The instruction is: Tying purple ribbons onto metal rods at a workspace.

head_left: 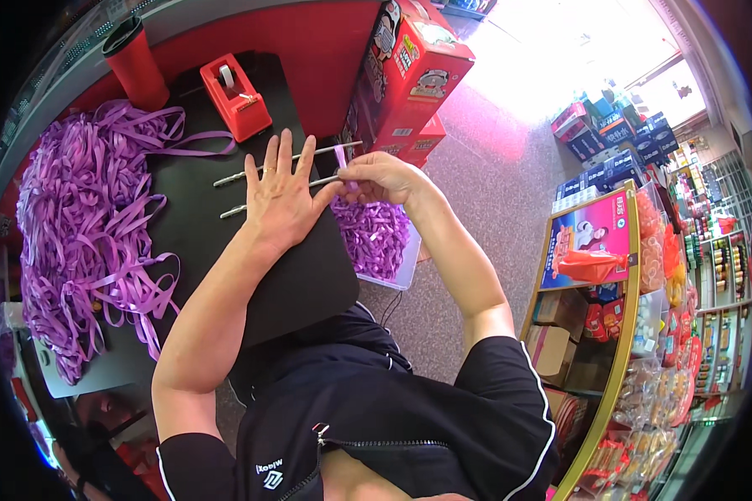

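My left hand (280, 200) lies flat with fingers spread across two thin metal rods, twisted at their left ends like drill bits. The far rod (230, 179) and the near rod (234, 211) stick out past it over the black mat (280, 288). At the mat's right edge my right hand (380, 177) pinches a short purple ribbon (340, 154) beside the rods' right ends. Its fingertips hide the exact grip and may touch the near rod. Below that hand, a pale plastic bin (405, 265) holds a heap of short purple ribbon pieces (372, 238).
A large tangle of long purple ribbons (92, 225) covers the left side. Behind the mat stand a red tape dispenser (236, 98) and a red cup (135, 67). Red boxes (409, 75) rise at the far right of the mat. A gold-edged display counter (593, 401) stands at right.
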`<state>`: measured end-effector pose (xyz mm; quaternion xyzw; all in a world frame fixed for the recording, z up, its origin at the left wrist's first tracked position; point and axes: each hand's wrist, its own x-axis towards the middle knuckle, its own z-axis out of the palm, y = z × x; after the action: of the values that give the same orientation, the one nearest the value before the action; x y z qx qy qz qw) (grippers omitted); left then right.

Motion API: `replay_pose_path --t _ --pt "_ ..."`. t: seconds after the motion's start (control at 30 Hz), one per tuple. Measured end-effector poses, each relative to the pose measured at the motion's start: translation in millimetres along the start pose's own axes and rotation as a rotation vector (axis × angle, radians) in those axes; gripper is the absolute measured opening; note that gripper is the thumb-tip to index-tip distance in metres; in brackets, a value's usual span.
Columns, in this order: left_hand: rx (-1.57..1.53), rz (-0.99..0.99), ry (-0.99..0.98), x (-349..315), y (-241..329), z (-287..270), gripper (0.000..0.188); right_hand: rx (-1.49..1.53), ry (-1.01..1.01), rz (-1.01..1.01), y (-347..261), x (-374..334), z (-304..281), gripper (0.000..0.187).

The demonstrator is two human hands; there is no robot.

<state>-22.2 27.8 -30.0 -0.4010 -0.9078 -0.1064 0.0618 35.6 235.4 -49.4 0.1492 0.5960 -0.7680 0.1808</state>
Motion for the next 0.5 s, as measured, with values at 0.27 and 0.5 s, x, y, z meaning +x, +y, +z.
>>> replay_pose_path --t 0.27,0.5 --pt "-0.038 0.025 0.077 -0.5 -4.4 8.1 0.076 -0.054 0.090 0.019 -5.2 -4.8 -6.9 0.022" --pt "-0.039 0.027 0.092 -0.7 -4.6 11.4 0.077 0.054 0.100 -0.111 -18.4 1.7 -6.6 0.036"
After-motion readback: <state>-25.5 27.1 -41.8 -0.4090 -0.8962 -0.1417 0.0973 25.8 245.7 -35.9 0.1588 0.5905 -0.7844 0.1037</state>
